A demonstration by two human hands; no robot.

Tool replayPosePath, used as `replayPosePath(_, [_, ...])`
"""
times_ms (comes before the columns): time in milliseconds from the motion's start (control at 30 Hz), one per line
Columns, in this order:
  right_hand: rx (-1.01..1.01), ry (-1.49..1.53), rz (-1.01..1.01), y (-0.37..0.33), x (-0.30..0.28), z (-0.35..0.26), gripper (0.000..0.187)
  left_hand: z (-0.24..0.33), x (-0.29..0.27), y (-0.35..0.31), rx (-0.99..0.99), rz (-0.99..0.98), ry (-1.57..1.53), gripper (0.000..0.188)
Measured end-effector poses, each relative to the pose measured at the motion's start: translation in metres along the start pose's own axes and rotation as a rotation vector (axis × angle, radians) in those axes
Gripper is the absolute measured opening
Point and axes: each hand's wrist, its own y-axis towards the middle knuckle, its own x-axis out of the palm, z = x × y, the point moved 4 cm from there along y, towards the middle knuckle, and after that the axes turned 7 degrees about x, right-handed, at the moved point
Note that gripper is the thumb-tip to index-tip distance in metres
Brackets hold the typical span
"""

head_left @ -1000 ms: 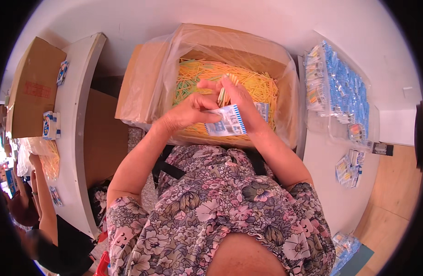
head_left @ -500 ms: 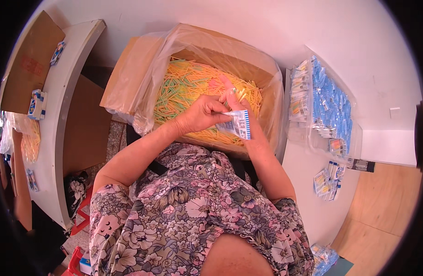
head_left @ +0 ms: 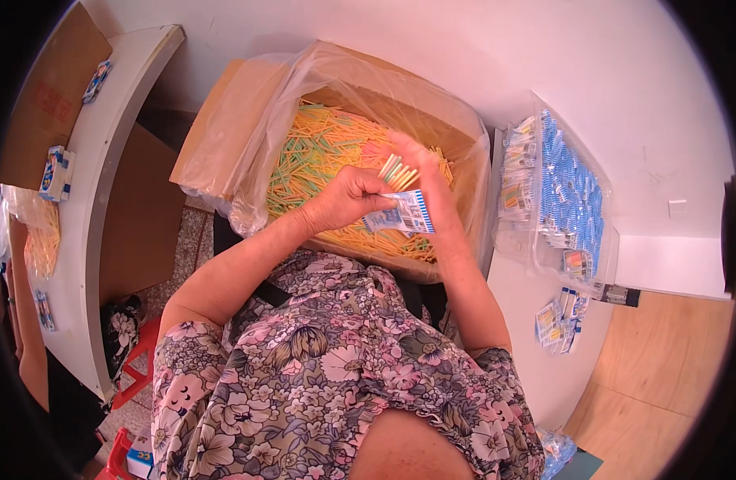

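Pinched between thumb and fingers of left hand (head_left: pixel 342 197), above near side of carton (head_left: pixel 224 120): blue-and-white packet (head_left: pixel 412 214), presumably light, limp, slippery, best gripped by an edge; right hand (head_left: pixel 435 182) blurred, finger closure indeterminable.

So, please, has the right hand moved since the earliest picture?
Yes: the right hand has shifted rightward over the cardboard box, now appearing closer to its right wall.
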Motion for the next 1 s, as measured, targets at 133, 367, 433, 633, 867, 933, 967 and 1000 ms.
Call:
replayPosePath(133, [-0.186, -0.378, 0.216, -0.002, -0.007, -0.023, 0.034, 0.001, 0.000, 0.002, 0.134, -0.002, 0.176, 0.009])
replayPosePath(367, [-0.373, -0.870, 0.450, -0.001, 0.005, -0.014, 0.027, -0.006, 0.004, 0.003, 0.304, 0.073, 0.495, 0.012])
replayPosePath(433, [-0.308, -0.642, 0.432, 0.001, 0.001, -0.003, 0.025, -0.007, 0.005, 0.003, 0.288, 0.073, 0.408, 0.010])
replayPosePath(633, [-0.090, -0.283, 0.386, 0.012, -0.056, 0.035, 0.016, -0.003, 0.000, -0.006, 0.012, -0.187, 0.182, 0.008])
replayPosePath(867, [0.161, -0.843, 0.010, -0.025, -0.007, 0.074, 0.024, -0.005, -0.030, -0.020, -0.333, -0.030, 0.022, 0.014])
replayPosePath(933, [0.092, -0.785, 0.078, -0.021, -0.017, 0.115, 0.025, -0.003, -0.022, -0.014, -0.351, -0.007, -0.009, 0.014])
replayPosePath(967, [0.063, -0.722, 0.085, -0.023, -0.018, 0.094, 0.026, -0.004, -0.022, -0.014, -0.368, 0.040, -0.048, 0.015])
replayPosePath(1000, [0.034, -0.659, 0.092, -0.025, -0.021, 0.074, 0.027, -0.005, -0.022, -0.013, -0.367, 0.044, -0.044, 0.015])
